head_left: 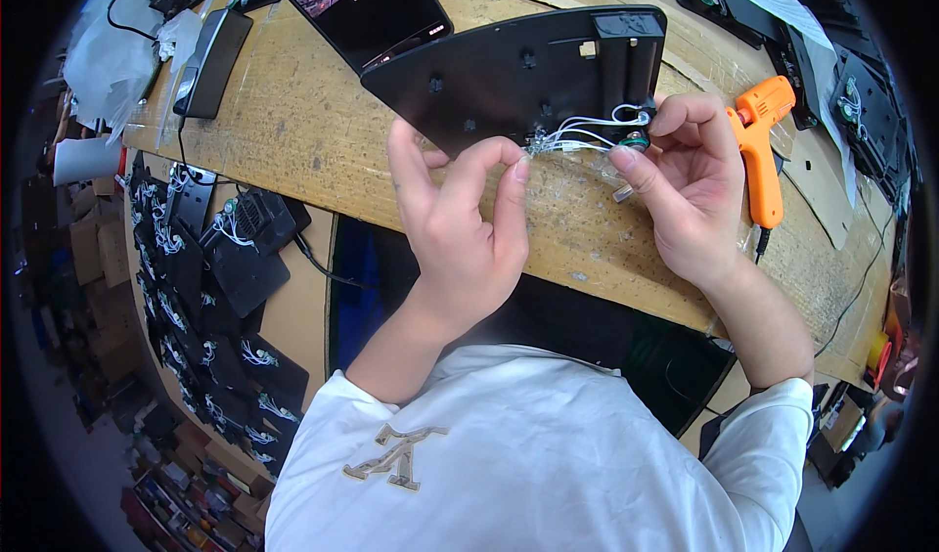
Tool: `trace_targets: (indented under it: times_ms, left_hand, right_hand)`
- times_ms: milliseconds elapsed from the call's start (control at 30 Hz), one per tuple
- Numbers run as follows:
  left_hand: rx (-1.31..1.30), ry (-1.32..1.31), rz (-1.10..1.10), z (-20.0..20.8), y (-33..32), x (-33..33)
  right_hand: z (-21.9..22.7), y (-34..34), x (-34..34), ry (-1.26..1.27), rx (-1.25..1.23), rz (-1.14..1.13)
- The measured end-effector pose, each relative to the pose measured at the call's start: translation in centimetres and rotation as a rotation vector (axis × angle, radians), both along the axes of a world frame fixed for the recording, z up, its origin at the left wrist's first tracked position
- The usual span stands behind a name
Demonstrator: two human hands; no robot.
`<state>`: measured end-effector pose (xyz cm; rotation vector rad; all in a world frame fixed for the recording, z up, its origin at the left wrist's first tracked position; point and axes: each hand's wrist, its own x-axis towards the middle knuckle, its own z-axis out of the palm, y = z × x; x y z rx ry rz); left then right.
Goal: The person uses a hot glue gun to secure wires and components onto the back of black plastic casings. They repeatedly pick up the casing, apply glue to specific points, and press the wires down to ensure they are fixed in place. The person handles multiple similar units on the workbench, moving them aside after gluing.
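Above the table's near edge, a black plastic panel (518, 83) is held up tilted, its inner side with small posts and a square slot facing me. My left hand (460, 210) is closed at its lower edge, thumb and forefinger pinching the bunched ends of thin white wires (583, 130). Some left fingers go behind the panel. My right hand (696, 185) is closed at the panel's lower right corner, its thumb beside a small round green circuit board (636, 140). The wires run between that corner and my left fingertips.
An orange glue gun (763, 141) lies right of my right hand, its cord trailing down. A phone (377, 14) with a lit screen stands behind the panel. Many black panels with white wires (210, 356) cover a surface at left. More black parts (866, 112) lie at far right.
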<state>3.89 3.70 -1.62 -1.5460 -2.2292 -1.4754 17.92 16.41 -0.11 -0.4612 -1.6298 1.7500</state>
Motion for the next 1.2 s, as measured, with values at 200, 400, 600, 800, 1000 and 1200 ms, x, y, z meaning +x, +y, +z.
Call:
trace_targets:
  times_ms: [200,400,600,800,1000,1200]
  left_hand:
    - [0.005,-0.009,-0.004,0.1,-0.14,0.03]
    - [0.045,-0.052,0.007,0.25,-0.01,0.25]
    - [0.05,-0.023,0.007,0.26,0.12,0.26]
    - [0.033,-0.064,0.02,0.23,0.13,0.36]
    - [0.021,-0.065,0.024,0.27,0.13,0.43]
    - [0.018,-0.061,0.007,0.17,0.06,0.32]
  right_hand:
    - [0.19,-0.05,0.09,0.007,-0.007,0.009]
    - [0.16,0.01,0.23,0.005,0.009,0.033]
    - [0.38,-0.11,0.24,0.014,0.0,0.026]
    - [0.13,0.07,0.21,0.021,-0.016,0.031]
    - [0.1,-0.03,0.21,0.008,-0.015,0.027]
    - [0.01,-0.04,0.18,0.006,-0.017,0.014]
